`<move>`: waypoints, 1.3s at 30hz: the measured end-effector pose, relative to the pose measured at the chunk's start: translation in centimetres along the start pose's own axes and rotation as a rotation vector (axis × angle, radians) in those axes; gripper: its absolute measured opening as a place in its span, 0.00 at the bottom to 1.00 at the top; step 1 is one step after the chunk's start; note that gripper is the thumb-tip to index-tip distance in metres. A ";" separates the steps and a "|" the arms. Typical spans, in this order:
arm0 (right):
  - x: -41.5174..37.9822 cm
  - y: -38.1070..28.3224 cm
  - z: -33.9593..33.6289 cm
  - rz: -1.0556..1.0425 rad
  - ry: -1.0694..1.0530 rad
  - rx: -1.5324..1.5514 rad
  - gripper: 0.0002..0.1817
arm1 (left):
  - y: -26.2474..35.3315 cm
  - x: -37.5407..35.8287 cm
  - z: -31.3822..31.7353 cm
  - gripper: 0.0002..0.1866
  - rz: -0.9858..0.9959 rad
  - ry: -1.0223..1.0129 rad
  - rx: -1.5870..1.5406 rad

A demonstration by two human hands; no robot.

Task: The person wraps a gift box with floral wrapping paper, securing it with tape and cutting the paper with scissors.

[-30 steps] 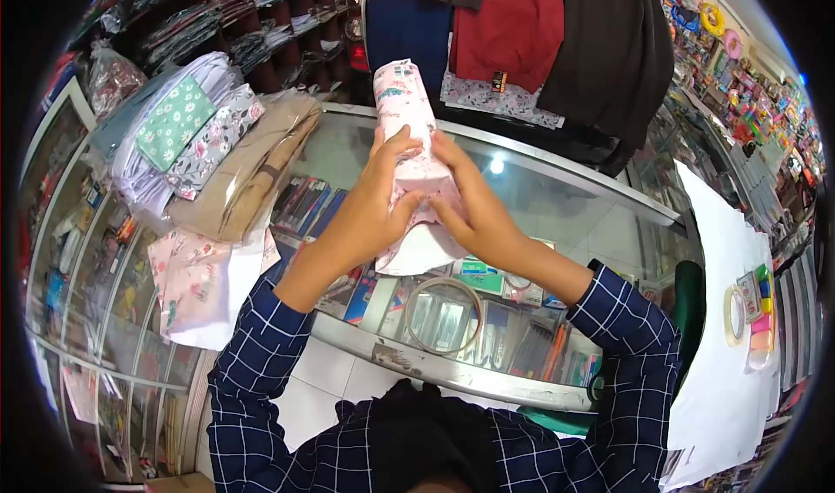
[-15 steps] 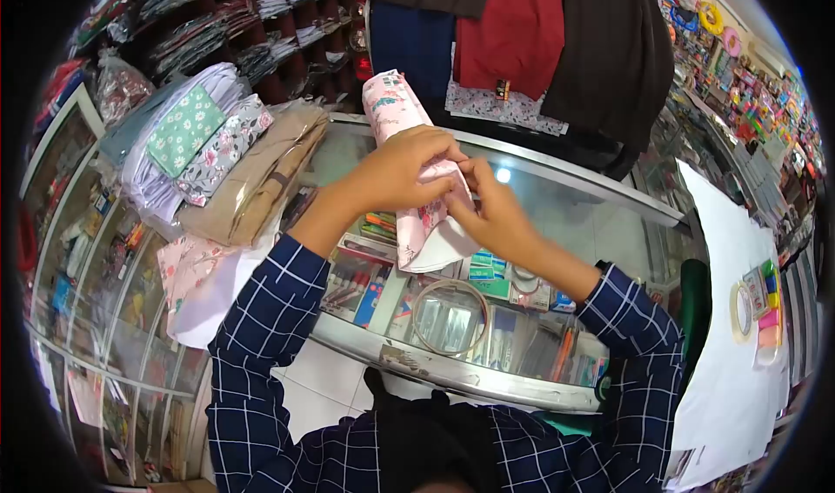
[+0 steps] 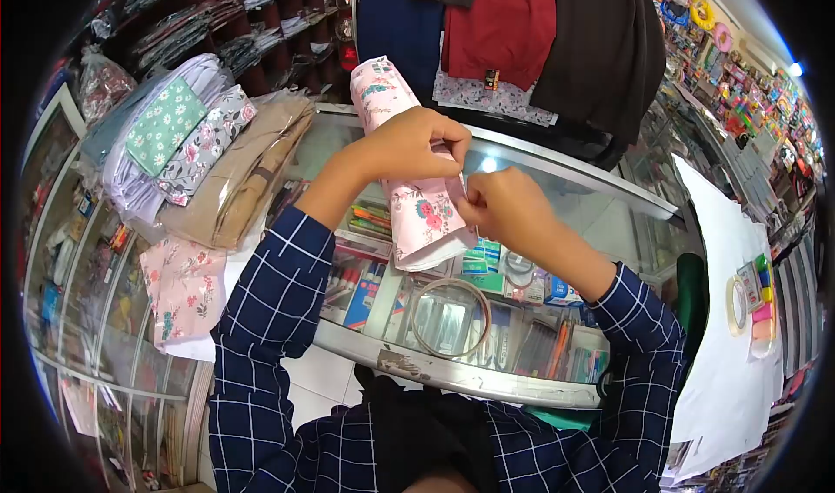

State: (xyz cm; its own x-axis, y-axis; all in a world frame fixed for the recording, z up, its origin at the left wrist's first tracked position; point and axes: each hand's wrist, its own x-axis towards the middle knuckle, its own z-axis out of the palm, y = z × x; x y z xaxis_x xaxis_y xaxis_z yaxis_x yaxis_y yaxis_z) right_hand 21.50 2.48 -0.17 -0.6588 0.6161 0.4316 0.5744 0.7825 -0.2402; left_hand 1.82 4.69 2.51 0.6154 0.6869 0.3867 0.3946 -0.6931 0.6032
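Note:
A roll of pink floral paper [image 3: 426, 215] lies lengthwise over the glass counter [image 3: 522, 390], its white inner side showing at the near end. My left hand [image 3: 417, 149] wraps over the middle of the roll, fingers curled on it. Close to its right, at the roll's right edge, my right hand [image 3: 504, 202] is closed in a pinch; what its fingertips hold is too small to make out. Below the roll, a ring of tape [image 3: 450, 317] rests on the glass.
Packed folded clothes [image 3: 235, 176] and another pink floral sheet [image 3: 187, 284] are at the left. White paper sheets [image 3: 722, 389] with tape and coloured items stand at the right. Dark and red garments [image 3: 504, 32] hang beyond the counter.
My right hand has shifted slightly right and down, its fingers now more tightly curled. The roll's near end shows more floral print and less white. The whole view has shifted a little.

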 end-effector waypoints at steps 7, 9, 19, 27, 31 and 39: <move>-1.1 -0.8 -1.8 0.120 -0.444 0.120 0.13 | 0.8 -0.6 -0.6 0.04 0.035 -0.103 0.199; -1.8 -1.3 -2.5 0.122 -0.539 0.145 0.13 | 1.1 -0.7 -0.6 0.07 0.032 -0.160 0.275; 1.3 1.7 -5.6 -0.131 -0.161 0.103 0.24 | 2.7 -1.3 1.8 0.58 0.089 0.213 0.674; 6.2 1.8 -1.1 -0.658 -0.080 0.173 0.28 | 3.8 -6.7 2.7 0.67 -0.349 0.529 0.351; 7.2 1.5 -0.4 -0.660 -0.191 0.277 0.23 | 3.9 -9.3 3.6 0.53 -0.426 0.510 -0.290; 5.7 -0.3 2.0 -0.589 0.117 0.114 0.20 | 6.0 -9.1 5.4 0.24 -0.611 0.632 0.119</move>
State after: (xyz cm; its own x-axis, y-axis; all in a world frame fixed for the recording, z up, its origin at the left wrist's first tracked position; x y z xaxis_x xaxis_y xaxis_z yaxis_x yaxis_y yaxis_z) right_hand 16.59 5.96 0.58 -0.7887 0.0683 0.6110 0.0702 0.9973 -0.0209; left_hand 2.31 -6.93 -1.18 -0.2045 0.9123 0.3548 0.6205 -0.1595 0.7678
